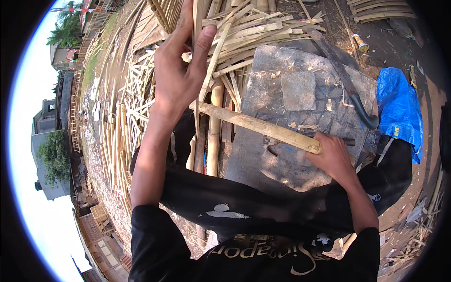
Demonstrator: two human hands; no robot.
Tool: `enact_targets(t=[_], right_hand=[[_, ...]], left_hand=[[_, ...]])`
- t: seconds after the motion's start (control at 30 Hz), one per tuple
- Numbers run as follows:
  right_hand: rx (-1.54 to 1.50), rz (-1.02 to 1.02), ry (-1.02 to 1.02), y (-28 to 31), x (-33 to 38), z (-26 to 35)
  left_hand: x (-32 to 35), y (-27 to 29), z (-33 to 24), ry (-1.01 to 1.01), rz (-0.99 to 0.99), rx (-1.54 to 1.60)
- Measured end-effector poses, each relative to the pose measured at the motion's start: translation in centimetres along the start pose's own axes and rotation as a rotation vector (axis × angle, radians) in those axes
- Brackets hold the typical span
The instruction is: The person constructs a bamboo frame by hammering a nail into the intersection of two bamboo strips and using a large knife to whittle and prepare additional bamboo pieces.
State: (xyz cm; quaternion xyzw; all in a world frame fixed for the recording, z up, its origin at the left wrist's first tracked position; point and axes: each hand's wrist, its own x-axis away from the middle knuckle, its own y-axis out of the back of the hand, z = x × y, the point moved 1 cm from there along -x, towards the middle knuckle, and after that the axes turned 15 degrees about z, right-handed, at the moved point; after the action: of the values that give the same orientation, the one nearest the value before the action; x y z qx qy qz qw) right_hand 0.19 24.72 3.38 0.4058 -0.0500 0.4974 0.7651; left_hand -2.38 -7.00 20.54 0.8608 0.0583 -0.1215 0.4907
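Note:
My right hand [333, 157] is closed round the near end of a split bamboo slat [263, 126], which slants up to the left over a worn grey board [244, 157]. My left hand [176, 77] is raised at the upper left, with thumb and fingers closed about a thin upright bamboo strip [198, 21]. Under the slat lies a dark hooked metal piece [271, 149]; a dark rod [348, 141] pokes out beyond my right hand. Whether these two join is hidden. A long dark blade [331, 58] with a curved black handle [364, 113] rests on the board's right side.
Loose bamboo strips [258, 35] pile up beyond the board, with more poles [115, 141] on the ground at left. A flat grey stone [299, 90] sits on the board. Blue plastic sheeting [399, 110] lies at right, by my black-trousered leg [394, 164].

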Motion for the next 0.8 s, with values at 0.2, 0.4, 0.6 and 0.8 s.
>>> enact_targets(t=[0.2, 0.4, 0.6, 0.8], right_hand=[[-0.081, -0.248, -0.023, 2.2, -0.1, -0.3], [0.233, -0.327, -0.006, 6.9, -4.9, 4.0], [0.492, -0.53, 0.27, 6.2, -10.5, 4.6], [0.227, -0.645, 0.263, 5.3, -12.5, 4.8]], left_hand=[[1.3, 3.5, -1.8, -0.053, -0.278, 0.114], [1.3, -0.3, -2.4, 0.157, -0.061, 0.185], [-1.1, -6.5, -0.5, 0.222, 0.073, 0.103], [-2.6, -5.9, -0.4, 0.305, 0.015, 0.051]])
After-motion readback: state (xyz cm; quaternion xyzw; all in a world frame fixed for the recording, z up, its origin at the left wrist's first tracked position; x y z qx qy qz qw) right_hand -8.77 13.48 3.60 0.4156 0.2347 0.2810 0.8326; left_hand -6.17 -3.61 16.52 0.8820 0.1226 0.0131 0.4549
